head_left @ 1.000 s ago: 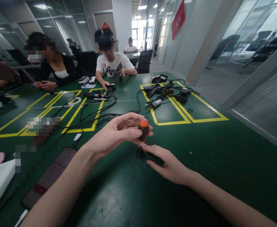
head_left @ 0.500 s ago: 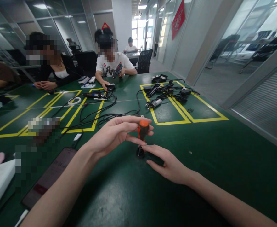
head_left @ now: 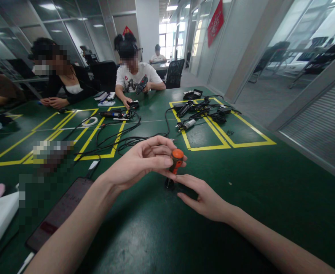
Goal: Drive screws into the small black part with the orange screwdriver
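Observation:
My left hand [head_left: 149, 160] is closed round the handle of a small screwdriver [head_left: 177, 154] with an orange cap and a dark and orange grip. The screwdriver stands nearly upright, leaning slightly to the right at the top. Its thin shaft runs down to a small round black part [head_left: 169, 185] on the green table; the tip's exact contact is too small to make out. My right hand [head_left: 203, 198] lies just right of that part, index finger stretched toward the shaft, thumb apart below it. Whether the index fingertip touches the shaft, I cannot tell.
A phone [head_left: 60, 213] with cables lies left of my forearm. Black cables [head_left: 133, 140] run across the table beyond my hands. Several tools and cords [head_left: 196, 110] lie around yellow tape frames. Across the table a person [head_left: 139, 76] holds a power drill [head_left: 142, 84]; others sit at left.
My left fingers opened off the handle, then closed round it again. The screwdriver's top has tilted a little to the right and its handle has turned. My right hand has stayed in place.

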### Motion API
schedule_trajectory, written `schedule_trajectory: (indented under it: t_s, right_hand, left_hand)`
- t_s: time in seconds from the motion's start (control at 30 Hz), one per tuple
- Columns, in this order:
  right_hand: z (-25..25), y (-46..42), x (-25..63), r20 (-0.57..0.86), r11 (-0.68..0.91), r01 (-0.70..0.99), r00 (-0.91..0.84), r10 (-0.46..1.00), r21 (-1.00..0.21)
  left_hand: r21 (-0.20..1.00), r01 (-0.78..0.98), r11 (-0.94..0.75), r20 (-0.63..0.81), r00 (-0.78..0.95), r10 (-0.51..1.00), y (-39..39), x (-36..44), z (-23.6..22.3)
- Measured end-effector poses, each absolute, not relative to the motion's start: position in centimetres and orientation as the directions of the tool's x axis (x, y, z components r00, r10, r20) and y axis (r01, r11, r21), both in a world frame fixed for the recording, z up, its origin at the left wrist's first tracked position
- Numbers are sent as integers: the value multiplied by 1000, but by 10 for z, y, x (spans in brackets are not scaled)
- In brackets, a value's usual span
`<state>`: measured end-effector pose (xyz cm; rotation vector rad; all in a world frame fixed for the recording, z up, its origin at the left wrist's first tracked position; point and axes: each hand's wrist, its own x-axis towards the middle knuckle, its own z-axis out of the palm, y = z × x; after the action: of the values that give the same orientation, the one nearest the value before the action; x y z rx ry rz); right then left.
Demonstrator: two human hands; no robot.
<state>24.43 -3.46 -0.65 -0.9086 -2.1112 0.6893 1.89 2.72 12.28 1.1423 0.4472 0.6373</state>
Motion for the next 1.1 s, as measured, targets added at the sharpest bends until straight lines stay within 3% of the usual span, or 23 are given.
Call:
schedule_trajectory:
  t_s: [0.33,0.73,1.1]
  right_hand:
    - [-5,-35,245,384,590,395,-486,785,-704]
    - [-8,-35,245,415,612,388,-481,772,-689]
    - [-7,-35,244,418,615,385,-482,770,-688]
  left_hand:
    - [956,-210,206,13,728,685,27,19,123]
    - [913,-273,304,22,775,631,29,18,124]
    - [947,-223,229,16,747,665,26,18,123]
